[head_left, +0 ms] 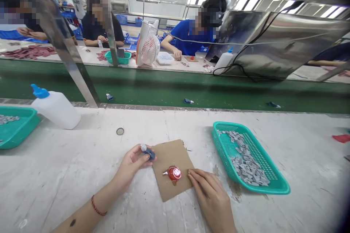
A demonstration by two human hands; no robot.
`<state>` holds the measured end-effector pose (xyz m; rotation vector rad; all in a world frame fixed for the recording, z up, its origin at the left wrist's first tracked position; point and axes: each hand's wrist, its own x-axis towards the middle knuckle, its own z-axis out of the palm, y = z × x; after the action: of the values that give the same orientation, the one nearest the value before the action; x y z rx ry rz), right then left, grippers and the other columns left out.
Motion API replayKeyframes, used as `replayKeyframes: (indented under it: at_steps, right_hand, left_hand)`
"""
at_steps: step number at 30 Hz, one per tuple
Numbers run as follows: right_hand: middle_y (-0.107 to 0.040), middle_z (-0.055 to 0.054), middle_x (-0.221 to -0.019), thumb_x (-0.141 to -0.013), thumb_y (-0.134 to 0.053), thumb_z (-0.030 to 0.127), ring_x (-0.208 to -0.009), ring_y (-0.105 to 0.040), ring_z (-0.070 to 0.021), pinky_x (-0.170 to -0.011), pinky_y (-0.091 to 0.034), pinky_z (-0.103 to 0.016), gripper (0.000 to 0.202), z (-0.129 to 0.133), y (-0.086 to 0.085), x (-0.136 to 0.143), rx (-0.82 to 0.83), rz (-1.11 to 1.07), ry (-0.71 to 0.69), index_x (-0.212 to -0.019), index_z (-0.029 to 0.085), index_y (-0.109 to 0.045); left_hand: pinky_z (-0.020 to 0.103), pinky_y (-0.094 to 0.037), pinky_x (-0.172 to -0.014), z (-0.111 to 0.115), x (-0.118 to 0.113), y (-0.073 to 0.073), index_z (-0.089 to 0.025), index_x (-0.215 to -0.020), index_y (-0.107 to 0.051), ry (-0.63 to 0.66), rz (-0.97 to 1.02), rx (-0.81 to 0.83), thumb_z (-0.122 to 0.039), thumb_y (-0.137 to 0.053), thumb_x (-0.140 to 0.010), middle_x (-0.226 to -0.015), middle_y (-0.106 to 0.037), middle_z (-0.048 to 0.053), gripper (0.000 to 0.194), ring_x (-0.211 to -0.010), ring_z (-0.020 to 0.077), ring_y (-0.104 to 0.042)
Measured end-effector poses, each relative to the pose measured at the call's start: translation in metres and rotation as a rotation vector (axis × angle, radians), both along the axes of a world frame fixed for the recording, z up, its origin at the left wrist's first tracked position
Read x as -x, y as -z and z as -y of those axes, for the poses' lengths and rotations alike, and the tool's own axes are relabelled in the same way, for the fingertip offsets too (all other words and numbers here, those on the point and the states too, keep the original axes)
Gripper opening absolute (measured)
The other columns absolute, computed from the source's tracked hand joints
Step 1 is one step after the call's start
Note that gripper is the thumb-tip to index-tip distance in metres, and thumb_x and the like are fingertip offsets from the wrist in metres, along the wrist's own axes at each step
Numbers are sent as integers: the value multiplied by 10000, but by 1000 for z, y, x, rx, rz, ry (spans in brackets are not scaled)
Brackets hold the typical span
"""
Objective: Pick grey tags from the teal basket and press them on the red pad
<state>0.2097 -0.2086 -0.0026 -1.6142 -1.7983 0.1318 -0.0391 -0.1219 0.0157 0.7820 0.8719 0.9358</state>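
Note:
My left hand [136, 162] grips a small dark blue piece with a light grey tip [148, 153], left of a square of brown cardboard [171, 153]. On the cardboard lies a small round red cap [174, 173] with a wet shine, and a small white-tipped thing points out from its left side. My right hand [209, 193] is at the cardboard's right edge, thumb and index finger pinched together; what is between them is too small to make out. To the right, a green basket [262, 156] holds many small grey pieces.
A white bottle with a blue nozzle [58, 111] and another green basket [20, 131] stand at the left. A bottle cap [120, 131] lies beyond my left hand. Behind the metal edge runs a green belt [147, 93] carrying small blue pieces. People sit across it.

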Motion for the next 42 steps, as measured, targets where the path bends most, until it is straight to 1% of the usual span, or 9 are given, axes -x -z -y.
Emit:
replayKeyframes:
  at_steps: [4,8,13,16,20,26,33,38,42]
  right_hand:
    - [-699,-59,-992,-934,-506,280,-901,-636,-275,-820,-506,-464,209,5,-3,0,28,20,-15,-1046,299,-681]
    - [-702,-66,-945,-930,-505,318,-902,-632,-272,-823,-506,-458,197,2,-11,-2,94,-16,-2,-940,267,-696]
    - [-697,-55,-875,-889,-547,384,-774,-634,-238,-689,-531,-380,212,-9,-20,-10,302,-108,10,-842,249,-704]
    - [-683,-51,-816,-862,-581,410,-715,-620,-220,-659,-522,-350,218,-13,-26,-12,350,-149,0,-829,239,-710]
    - [-675,-54,-846,-867,-593,417,-750,-617,-212,-686,-512,-330,220,-16,-40,-2,348,-228,-33,-855,229,-707]
    - [-673,-72,-844,-883,-582,381,-777,-611,-219,-677,-493,-325,217,-26,-61,24,387,-240,-123,-865,211,-716]
    - [-688,-48,-915,-882,-564,259,-874,-620,-214,-742,-480,-326,155,-31,-63,31,485,-202,-178,-882,243,-718]
    - [-696,-50,-906,-864,-572,249,-886,-620,-221,-758,-469,-338,157,-33,-64,35,511,-210,-178,-857,241,-729]
    - [-700,-56,-866,-805,-663,322,-827,-628,-217,-741,-474,-334,125,-36,-70,34,546,-418,-102,-807,226,-742]
  left_hand:
    - [266,-540,-732,2,0,2,-189,-987,-662,12,-16,-35,-349,-721,-786,-1068,-659,69,263,-862,189,-669]
    - [242,-525,-703,3,-2,1,-179,-944,-668,21,-46,-90,-327,-728,-776,-1058,-675,79,231,-887,185,-638]
    - [236,-515,-712,4,-4,2,-186,-937,-664,57,-39,-110,-309,-720,-784,-1050,-684,65,204,-848,165,-645]
    - [245,-518,-724,5,-5,2,-185,-929,-662,54,-34,-117,-306,-726,-777,-1042,-689,67,204,-872,176,-647]
    - [275,-524,-774,6,-5,3,-178,-900,-663,56,-25,-137,-301,-734,-767,-1035,-690,77,194,-918,195,-640]
    - [270,-513,-768,8,-3,7,-183,-938,-664,100,-81,-170,-311,-706,-800,-1023,-675,67,193,-853,165,-634]
    - [268,-510,-771,9,-3,10,-179,-950,-654,131,-61,-175,-308,-706,-812,-986,-674,60,196,-833,153,-643]
    - [254,-502,-756,8,-4,11,-174,-925,-655,116,-53,-178,-301,-720,-798,-1004,-672,63,191,-845,150,-641]
    - [246,-498,-755,10,-5,9,-171,-930,-657,113,-57,-188,-291,-718,-802,-1001,-676,63,186,-858,151,-650]
